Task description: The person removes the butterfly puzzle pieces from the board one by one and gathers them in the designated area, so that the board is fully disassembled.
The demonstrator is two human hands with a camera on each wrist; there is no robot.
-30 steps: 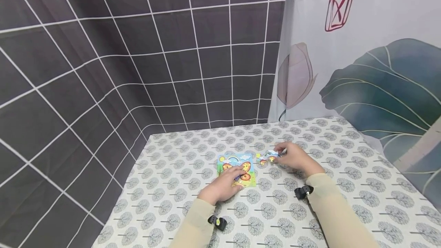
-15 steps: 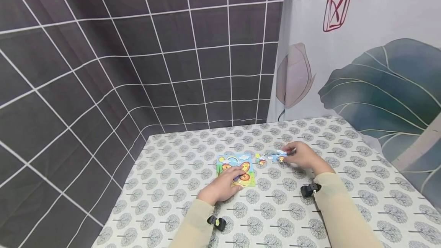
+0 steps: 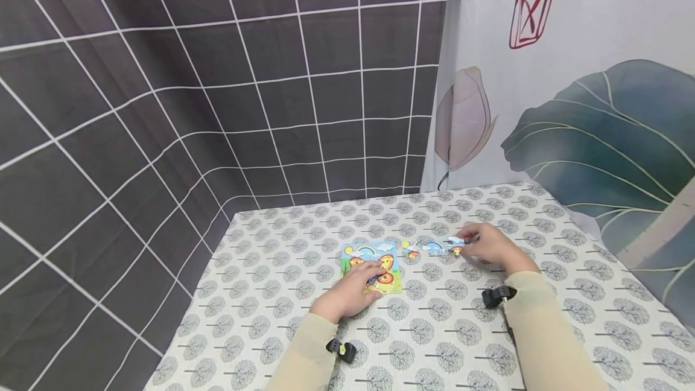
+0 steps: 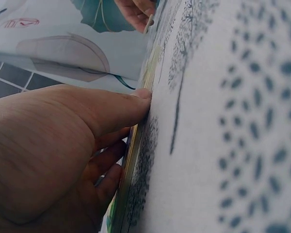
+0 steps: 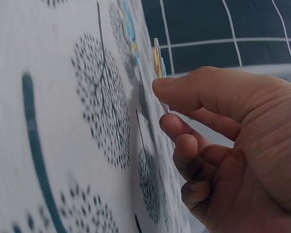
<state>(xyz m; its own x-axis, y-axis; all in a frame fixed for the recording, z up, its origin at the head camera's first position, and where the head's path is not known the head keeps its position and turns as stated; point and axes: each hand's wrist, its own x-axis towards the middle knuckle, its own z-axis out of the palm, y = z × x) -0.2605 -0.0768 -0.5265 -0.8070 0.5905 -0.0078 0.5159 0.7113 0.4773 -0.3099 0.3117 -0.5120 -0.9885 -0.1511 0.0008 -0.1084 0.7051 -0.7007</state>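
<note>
A square puzzle board [image 3: 395, 285] with a butterfly and rainbow picture lies flat on the table. My left hand [image 3: 355, 288] rests across its lower left part, the thumb [image 4: 140, 97] touching its near edge and the fingers over the picture. To the right of the board, my right hand [image 3: 491, 245] pinches a small colourful puzzle piece [image 3: 456, 242] between thumb and fingers. In the right wrist view this puzzle piece [image 5: 157, 60] stands on edge, just off the cloth. Two other puzzle pieces, one with a sun [image 3: 411, 251] and one with a rainbow arc [image 3: 436, 248], lie between board and right hand.
A white cloth with a grey tree print covers the table [image 3: 271, 318]. A dark gridded curtain [image 3: 271, 107] hangs behind and to the left. A pale curtain with a leaf print [image 3: 608, 137] hangs at the right.
My right hand has moved right with the pinched puzzle piece. The rainbow puzzle piece now shows apart, left of that hand. My left hand has stayed on the board.
</note>
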